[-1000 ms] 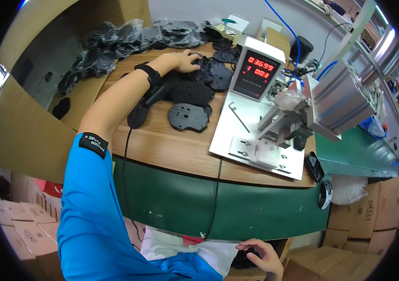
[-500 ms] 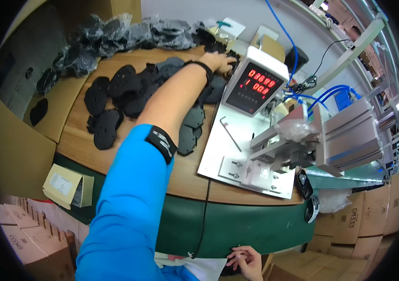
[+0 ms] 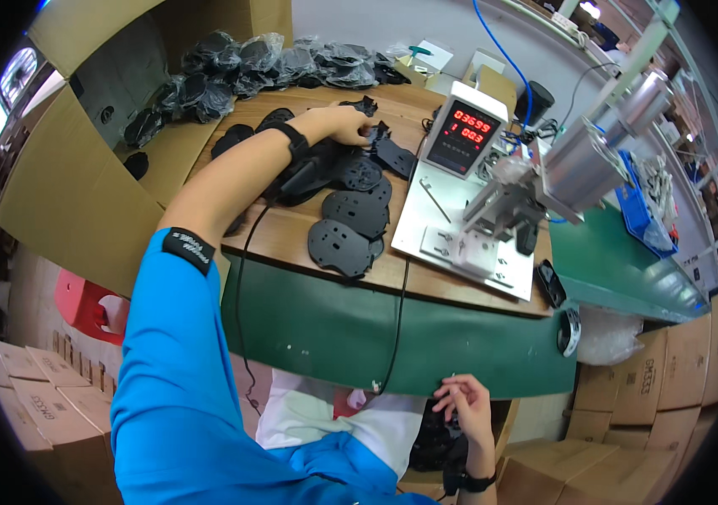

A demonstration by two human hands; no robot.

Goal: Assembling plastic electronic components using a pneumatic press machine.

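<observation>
My left hand reaches across the wooden board, its fingers bent down among dark flat plastic parts. Right against its fingertips lies a small black plastic part; what the fingers hold, if anything, is hidden. Black rounded plates with small holes lie overlapped on the near side of that hand, some covered by my forearm. My right hand hovers low at the front edge of the green table, fingers loosely bent and apart, nothing seen in them. A black band circles each wrist.
A metal press on a white base plate, with a display box showing red digits, stands right of the parts. Bagged dark parts line the back. An open carton is at left. A black cable hangs over the front edge.
The whole view has shifted. My left hand has drawn back from beside the display box, its spread fingers now bent. My right hand has come up nearer the table edge.
</observation>
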